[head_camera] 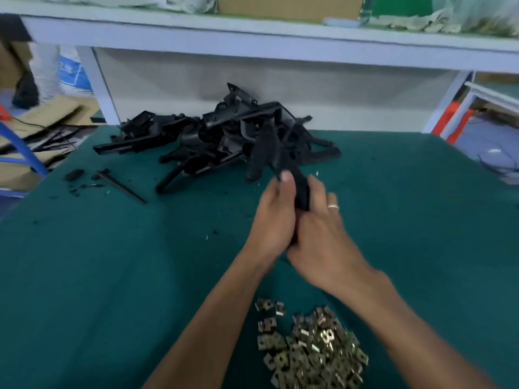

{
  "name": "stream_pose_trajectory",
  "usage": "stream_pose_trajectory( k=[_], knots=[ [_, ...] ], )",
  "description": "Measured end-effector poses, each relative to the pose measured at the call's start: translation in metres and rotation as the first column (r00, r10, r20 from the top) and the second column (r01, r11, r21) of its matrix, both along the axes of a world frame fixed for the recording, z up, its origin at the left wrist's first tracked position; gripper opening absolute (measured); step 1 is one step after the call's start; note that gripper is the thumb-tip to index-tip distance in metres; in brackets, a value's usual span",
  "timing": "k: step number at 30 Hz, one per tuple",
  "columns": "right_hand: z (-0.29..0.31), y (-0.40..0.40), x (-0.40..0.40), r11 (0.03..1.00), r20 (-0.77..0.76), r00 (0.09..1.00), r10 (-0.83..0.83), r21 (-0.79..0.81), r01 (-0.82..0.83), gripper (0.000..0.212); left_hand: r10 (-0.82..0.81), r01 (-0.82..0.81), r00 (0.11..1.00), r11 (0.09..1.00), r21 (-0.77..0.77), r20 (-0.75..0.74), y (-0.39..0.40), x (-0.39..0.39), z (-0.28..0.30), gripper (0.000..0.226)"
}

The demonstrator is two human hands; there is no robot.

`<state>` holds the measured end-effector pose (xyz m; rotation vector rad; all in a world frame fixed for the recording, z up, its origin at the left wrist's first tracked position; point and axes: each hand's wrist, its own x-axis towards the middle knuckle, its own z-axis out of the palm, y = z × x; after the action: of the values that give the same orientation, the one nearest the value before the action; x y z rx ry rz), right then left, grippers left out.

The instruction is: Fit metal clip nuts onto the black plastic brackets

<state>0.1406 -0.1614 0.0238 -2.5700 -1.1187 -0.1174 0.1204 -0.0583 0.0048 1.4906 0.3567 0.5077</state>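
A person at a green felt-covered workbench (112,276) is gripping a long black plastic bracket (297,186) between both hands, the left hand (273,220) wrapping its fingers around the near portion with the thumb pressing up along the bracket's side, and the right hand (320,234), wearing a silver ring (333,206), closing around it from the other side. The two-handed hold appears meant to steady the part while one end is being worked, though motion blur is hiding whether a clip nut is sitting under the fingers. The bracket's long axis is running away from the person, its near end buried between the palms and its far end pointing up and slightly left toward the tangled heap of black plastic brackets (219,136) lying just beyond the hands. A loose pile of brass-coloured metal clip nuts (311,352) is lying on the felt beneath the right forearm, close to the person, seemingly kept within easy reach for picking one at a time. To the left of the hands, well apart, a thin black plastic strip (122,186) and small black offcuts are lying scattered, and a white shelf frame (252,37) is standing behind the heap.
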Motion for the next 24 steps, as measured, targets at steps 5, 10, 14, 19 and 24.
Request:
stream_pose_trajectory(
  k=[5, 10, 14, 19, 24],
  knots=[
    [-0.013, -0.001, -0.032, 0.99, 0.049, 0.992, 0.117, -0.087, -0.113, 0.089, 0.184, -0.18, 0.983, 0.968, -0.175, 0.005, -0.003, -0.014, 0.034, 0.063],
    [-0.019, -0.013, -0.044, 0.977, 0.195, 0.967, 0.162, -0.169, -0.129, 0.084, 0.214, -0.221, 0.968, 0.975, 0.04, 0.134, -0.032, -0.024, 0.047, 0.039],
    [-0.034, -0.027, -0.045, 0.952, 0.1, 0.948, 0.301, -0.098, -0.291, 0.059, 0.263, -0.283, 0.949, 0.954, 0.103, 0.174, -0.025, -0.017, 0.042, 0.059],
    [-0.045, -0.055, -0.018, 0.806, -0.072, 0.888, 0.454, 0.458, -0.375, 0.024, 0.439, -0.354, 0.898, 0.672, 0.65, 0.034, 0.02, -0.012, 0.017, 0.074],
    [-0.049, -0.05, 0.008, 0.915, -0.475, 0.783, 0.401, 0.164, -0.369, 0.024, 0.546, -0.158, 0.831, 0.412, 0.897, -0.104, 0.038, -0.022, -0.025, 0.059]
  ],
)
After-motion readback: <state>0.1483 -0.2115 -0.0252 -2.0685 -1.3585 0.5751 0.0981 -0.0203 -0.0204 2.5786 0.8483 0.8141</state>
